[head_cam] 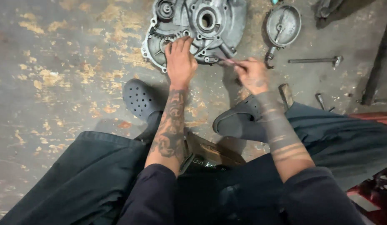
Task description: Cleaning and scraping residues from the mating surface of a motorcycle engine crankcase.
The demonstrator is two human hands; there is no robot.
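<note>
A grey metal engine casing (210, 23) lies flat on the worn concrete floor ahead of me. My left hand (180, 60) rests on its near edge, fingers spread over the toothed gear area. My right hand (252, 74) grips a thin tool (231, 62), its tip pointing at the casing's lower right edge. The tool is blurred, so its kind is unclear.
A round metal cover (284, 26) lies right of the casing, with a T-shaped wrench (316, 61) beyond it. My two dark clogs (140, 99) (239, 118) sit on the floor near the hands. A dark bar (379, 62) leans at the far right. Red objects (374, 191) sit lower right.
</note>
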